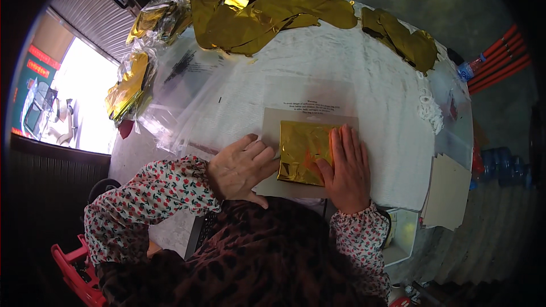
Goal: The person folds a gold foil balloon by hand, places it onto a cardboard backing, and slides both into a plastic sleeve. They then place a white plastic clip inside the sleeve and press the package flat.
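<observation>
A shiny gold foil piece (301, 162), folded into a rough square, lies on a grey card (273, 127) near the front edge of the table. A clear plastic bag (315, 88) with printed lettering spreads beyond the card. Flat along the foil's right edge rests my right hand (350, 170), its fingers stretched out and its thumb over the foil. My left hand (242, 165) is at the foil's left edge, fingers loosely bent and thumb apart, grasping nothing. Whether its fingertips touch the foil or only the card I cannot tell.
Large gold foil sheets (256, 14) cover the table's far edge. Bagged gold foil pieces (133, 79) and clear plastic bags (185, 88) lie on the left. At the right are white cord (429, 108) and stacked cards (446, 193). White cloth (392, 153) covers the table.
</observation>
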Demonstrator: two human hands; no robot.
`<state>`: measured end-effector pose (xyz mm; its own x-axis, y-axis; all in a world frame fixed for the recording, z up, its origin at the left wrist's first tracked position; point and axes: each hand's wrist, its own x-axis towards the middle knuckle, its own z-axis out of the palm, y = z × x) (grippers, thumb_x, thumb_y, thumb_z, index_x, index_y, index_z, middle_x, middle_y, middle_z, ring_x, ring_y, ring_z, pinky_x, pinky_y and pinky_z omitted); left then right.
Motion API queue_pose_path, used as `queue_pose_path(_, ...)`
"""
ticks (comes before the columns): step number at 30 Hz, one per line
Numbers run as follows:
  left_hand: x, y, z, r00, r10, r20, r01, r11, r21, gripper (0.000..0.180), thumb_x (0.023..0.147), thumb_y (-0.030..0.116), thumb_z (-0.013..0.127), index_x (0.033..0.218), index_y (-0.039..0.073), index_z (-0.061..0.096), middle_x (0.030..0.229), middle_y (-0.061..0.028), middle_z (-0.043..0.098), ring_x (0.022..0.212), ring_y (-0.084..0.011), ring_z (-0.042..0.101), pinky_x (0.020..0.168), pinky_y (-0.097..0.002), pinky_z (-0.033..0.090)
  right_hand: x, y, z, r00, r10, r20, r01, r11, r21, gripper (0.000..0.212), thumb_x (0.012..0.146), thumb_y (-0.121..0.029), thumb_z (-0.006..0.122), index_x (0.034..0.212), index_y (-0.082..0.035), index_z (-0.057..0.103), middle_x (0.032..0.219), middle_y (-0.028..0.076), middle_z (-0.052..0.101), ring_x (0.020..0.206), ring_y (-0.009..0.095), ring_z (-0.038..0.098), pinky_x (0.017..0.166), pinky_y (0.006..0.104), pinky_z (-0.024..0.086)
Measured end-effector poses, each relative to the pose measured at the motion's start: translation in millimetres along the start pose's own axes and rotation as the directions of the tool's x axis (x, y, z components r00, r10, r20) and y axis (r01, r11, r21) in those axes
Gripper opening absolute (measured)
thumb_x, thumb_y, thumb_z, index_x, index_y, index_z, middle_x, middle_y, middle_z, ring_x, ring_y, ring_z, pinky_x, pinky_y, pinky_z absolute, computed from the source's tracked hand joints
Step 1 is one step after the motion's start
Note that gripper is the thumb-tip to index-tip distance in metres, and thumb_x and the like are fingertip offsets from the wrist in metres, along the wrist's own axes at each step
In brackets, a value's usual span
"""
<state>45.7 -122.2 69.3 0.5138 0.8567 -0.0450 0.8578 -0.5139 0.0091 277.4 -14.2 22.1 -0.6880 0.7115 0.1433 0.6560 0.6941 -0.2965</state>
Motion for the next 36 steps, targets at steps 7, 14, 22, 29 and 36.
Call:
queue_pose_path(7, -11, 9, 24, 0.975, 0.048, -0.217, -0.081, 0.986, -0.149, 0.069, 0.073, 0.053, 0.065, 0.11, -0.004, 0.06, 0.118, -0.0143, 0.054, 0.115, -0.029, 0.048, 0.104, -0.0436, 0.035, -1, 1, 1, 1.0, 0.0, 0.0, 0.0, 1.0, -0.008, 0.065, 0.096, -0.046, 0.042, 0.143, -0.003, 0.033, 0.149, 0.02, 0.03, 0.137, 0.035, 0.03, 0.112, 0.0476, 0.022)
queue_pose_path(14, -20, 19, 30, 0.967, -0.078, -0.242, 0.002, 0.954, -0.301, 0.062, 0.081, 0.044, 0.066, 0.119, -0.003, 0.056, 0.133, -0.0176, 0.05, 0.129, -0.0295, 0.042, 0.108, -0.0439, 0.032, 0, 2, 1, 1.0, -0.006, -0.013, 0.005, 1.0, -0.014, 0.064, 0.096, -0.045, 0.042, 0.143, -0.003, 0.033, 0.149, 0.02, 0.031, 0.137, 0.035, 0.03, 0.112, 0.047, 0.022)
queue_pose_path(22, -15, 24, 35, 0.965, -0.16, -0.208, 0.08, 0.934, -0.348, 0.067, 0.08, 0.045, 0.068, 0.124, -0.002, 0.051, 0.138, -0.0188, 0.044, 0.134, -0.0312, 0.035, 0.108, -0.0442, 0.031, -1, 2, 2, 1.0, -0.01, -0.02, 0.01, 1.0, 0.013, 0.063, 0.096, -0.043, 0.045, 0.144, -0.004, 0.033, 0.149, 0.02, 0.03, 0.137, 0.034, 0.031, 0.112, 0.0472, 0.023)
queue_pose_path(29, -12, 28, 40, 0.946, -0.194, -0.259, 0.082, 0.918, -0.388, 0.07, 0.078, 0.044, 0.07, 0.123, -0.005, 0.049, 0.138, -0.0208, 0.043, 0.134, -0.0332, 0.035, 0.107, -0.0453, 0.032, -1, 1, 2, 1.0, -0.02, -0.022, 0.02, 1.0, -0.007, 0.066, 0.094, -0.043, 0.048, 0.143, -0.002, 0.033, 0.148, 0.02, 0.031, 0.137, 0.035, 0.03, 0.111, 0.0488, 0.024)
queue_pose_path(36, -12, 33, 46, 0.932, -0.215, -0.293, 0.099, 0.927, -0.363, 0.062, 0.079, 0.039, 0.071, 0.118, -0.007, 0.054, 0.137, -0.0233, 0.042, 0.135, -0.0349, 0.034, 0.108, -0.046, 0.032, -1, 1, 1, 1.0, -0.013, -0.011, 0.013, 1.0, 0.002, 0.065, 0.095, -0.044, 0.045, 0.144, -0.003, 0.032, 0.149, 0.021, 0.03, 0.137, 0.035, 0.03, 0.112, 0.0482, 0.023)
